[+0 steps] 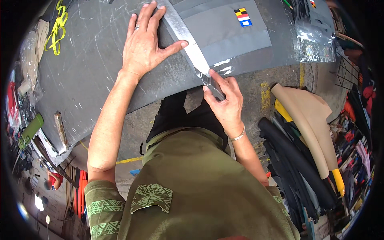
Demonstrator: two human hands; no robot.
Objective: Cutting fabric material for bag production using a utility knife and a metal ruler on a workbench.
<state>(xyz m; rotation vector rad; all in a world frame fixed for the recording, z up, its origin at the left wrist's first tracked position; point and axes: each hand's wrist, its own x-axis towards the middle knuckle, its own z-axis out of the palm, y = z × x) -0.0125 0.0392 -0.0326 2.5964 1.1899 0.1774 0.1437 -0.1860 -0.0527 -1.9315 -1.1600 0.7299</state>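
My left hand (143, 42) lies flat with fingers spread on a dark grey cutting table (88, 76), its thumb and fingertips pressing against a long metal straightedge (185, 36). The straightedge runs diagonally across a grey sheet of material (224, 36) with a small striped colour patch (243, 17). My right hand (225, 98) grips a utility knife (212, 85) at the near end of the straightedge, at the table's front edge, blade against the sheet.
Rolls of black, tan and yellow material (304, 136) lean at the right. Clear plastic bags (316, 40) lie at the table's far right. A yellow strap (57, 28) and a green tool (31, 129) sit at the left. Concrete floor (256, 88) lies below the table.
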